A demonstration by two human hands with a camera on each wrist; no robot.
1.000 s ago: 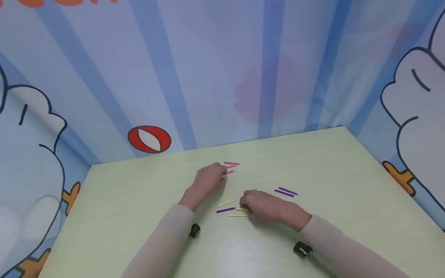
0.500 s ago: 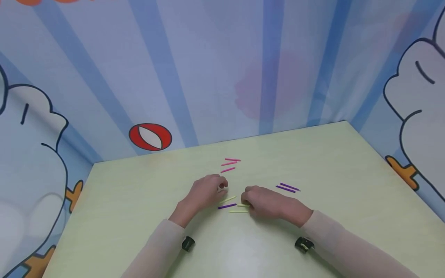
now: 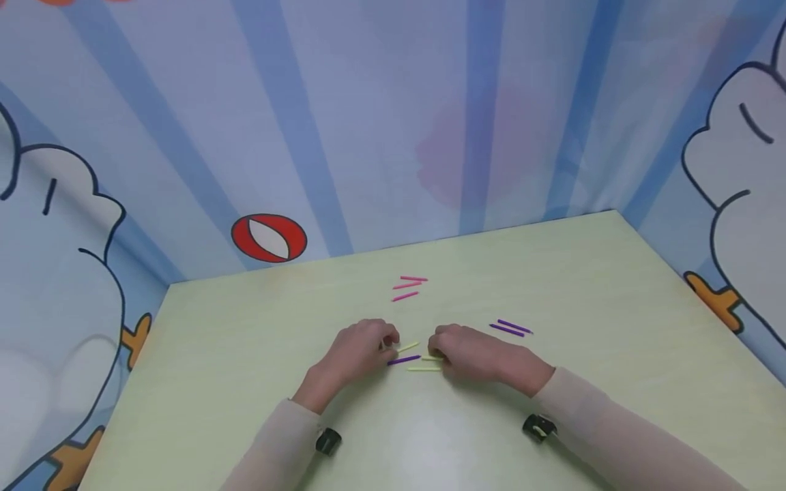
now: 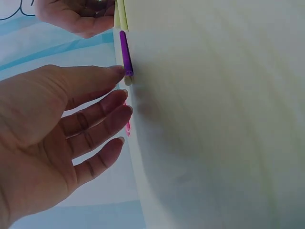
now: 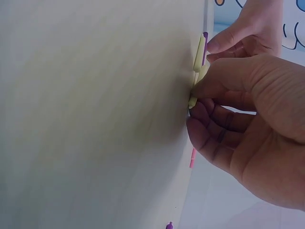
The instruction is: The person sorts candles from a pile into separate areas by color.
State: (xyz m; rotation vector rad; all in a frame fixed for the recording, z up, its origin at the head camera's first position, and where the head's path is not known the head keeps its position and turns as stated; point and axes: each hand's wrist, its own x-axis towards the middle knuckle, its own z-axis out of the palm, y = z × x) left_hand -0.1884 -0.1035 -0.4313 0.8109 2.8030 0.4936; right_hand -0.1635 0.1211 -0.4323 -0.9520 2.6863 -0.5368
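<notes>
My right hand (image 3: 471, 351) pinches a thin pale-yellow stick (image 5: 193, 101) between thumb and fingers, low at the tabletop. A second yellow stick (image 3: 424, 369) lies just in front of it. The left hand (image 3: 359, 351) is close to the left end of a purple stick (image 3: 404, 360), with a third yellow stick (image 3: 409, 347) just behind. In the left wrist view its thumb (image 4: 95, 78) reaches the purple stick's end, while the other fingers are loosely bent and spread. The sticks are slim, with narrowed tips, like small candles.
Three pink sticks (image 3: 405, 296) lie farther back on the pale table (image 3: 258, 320). Two purple sticks (image 3: 507, 330) rest side by side beyond the right hand. A printed cloth wall (image 3: 381, 170) stands along the table's back, and similar panels close off both sides.
The left hand has left the pink sticks and come toward me, down to the purple and yellow ones. The right hand has stayed nearly still at its yellow stick.
</notes>
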